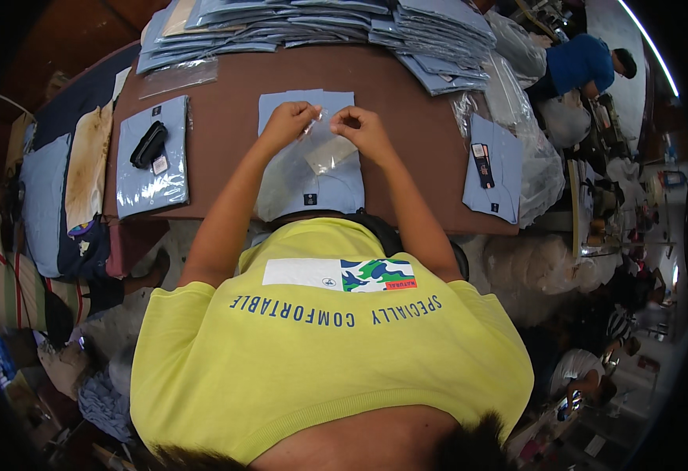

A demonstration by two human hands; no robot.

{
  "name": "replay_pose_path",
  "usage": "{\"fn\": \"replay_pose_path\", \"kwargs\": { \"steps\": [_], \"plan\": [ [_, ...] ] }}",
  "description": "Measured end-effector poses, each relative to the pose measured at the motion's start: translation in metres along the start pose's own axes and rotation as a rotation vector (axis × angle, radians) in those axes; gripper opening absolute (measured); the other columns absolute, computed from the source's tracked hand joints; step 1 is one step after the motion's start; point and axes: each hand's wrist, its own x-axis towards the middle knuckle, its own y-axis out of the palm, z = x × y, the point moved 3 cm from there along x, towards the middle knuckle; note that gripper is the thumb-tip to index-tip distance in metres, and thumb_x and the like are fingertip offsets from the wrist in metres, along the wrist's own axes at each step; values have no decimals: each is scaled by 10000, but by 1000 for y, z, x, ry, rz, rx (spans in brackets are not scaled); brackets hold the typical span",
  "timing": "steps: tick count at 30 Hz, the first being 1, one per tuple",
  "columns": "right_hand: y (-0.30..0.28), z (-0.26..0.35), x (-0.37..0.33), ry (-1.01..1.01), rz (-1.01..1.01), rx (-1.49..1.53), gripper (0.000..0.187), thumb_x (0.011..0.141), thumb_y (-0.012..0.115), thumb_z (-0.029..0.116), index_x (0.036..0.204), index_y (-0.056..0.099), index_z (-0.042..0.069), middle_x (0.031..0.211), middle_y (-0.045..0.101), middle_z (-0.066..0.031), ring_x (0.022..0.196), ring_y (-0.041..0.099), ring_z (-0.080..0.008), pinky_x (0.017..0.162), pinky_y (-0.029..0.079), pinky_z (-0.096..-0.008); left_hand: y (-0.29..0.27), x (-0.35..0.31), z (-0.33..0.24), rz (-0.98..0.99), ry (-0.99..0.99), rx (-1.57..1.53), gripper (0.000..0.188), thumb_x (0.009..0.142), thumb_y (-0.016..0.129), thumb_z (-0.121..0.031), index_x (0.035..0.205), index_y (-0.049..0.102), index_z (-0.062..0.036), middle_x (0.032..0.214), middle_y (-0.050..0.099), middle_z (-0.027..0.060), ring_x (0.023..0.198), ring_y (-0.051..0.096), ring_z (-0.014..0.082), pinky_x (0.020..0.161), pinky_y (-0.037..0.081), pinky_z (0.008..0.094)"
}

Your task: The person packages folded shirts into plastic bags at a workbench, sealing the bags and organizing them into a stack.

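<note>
While I watch remotely, clear plastic: between the hands, above the shirt; step in hand looks like parting its edges.
Left hand: fingertips pinched on plastic.
Right hand: curled nearly closed; I can't tell its grip.
Blue shirt: folded on the brown table.
Next move: probably calls for two firm edge grips.

Remotely, I saw the left hand pinching clear plastic above a folded blue garment, the right hand near.

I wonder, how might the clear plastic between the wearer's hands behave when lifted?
The clear plastic is probably floppy, as it looks creased; likely light, being see-through and apparently thin; perhaps slippery, given its shiny highlights.
</note>
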Motion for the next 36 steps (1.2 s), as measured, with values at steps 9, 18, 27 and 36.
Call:
{"fn": "replay_pose_path", "kwargs": {
  "steps": [9, 18, 27, 36],
  "plan": [
    [-1, 34, 6, -540, -258, -330, 154, 669, 765, 105, 814, 734, 146, 962, 639, -5, 983, 505, -214, 854, 414, -322, -12, 18, -24, 0, 60, 106, 364, 925, 563, -342, 754, 620, -25, 546, 503, 6, 453, 458, 76, 421, 339, 239],
    [-22, 39, -4, -650, -303, -403, 108, 702, 737, 75, 803, 704, 90, 870, 698, 3, 951, 536, -188, 892, 410, -322, -7, 45, -31, -150, 145, 236, 372, 914, 555, -339, 790, 639, 2, 547, 558, 86, 480, 544, 170, 486, 435, 328],
    [-40, 25, -25, -570, -286, -238, 62, 739, 715, 66, 796, 693, 77, 854, 703, -23, 868, 597, -136, 933, 393, -345, -50, 70, -29, -506, 258, 663, 395, 926, 492, -421, 814, 620, -65, 655, 622, 168, 633, 619, 363, 566, 472, 446],
    [-69, -32, -40, -221, -82, 281, 204, 814, 686, 115, 1003, 652, 47, 1019, 664, -95, 1049, 530, -206, 996, 356, -391, -67, 90, -28, -524, 389, 976, 455, 913, 446, -526, 829, 597, -105, 625, 611, 146, 631, 609, 373, 532, 460, 473]
  ]
}}
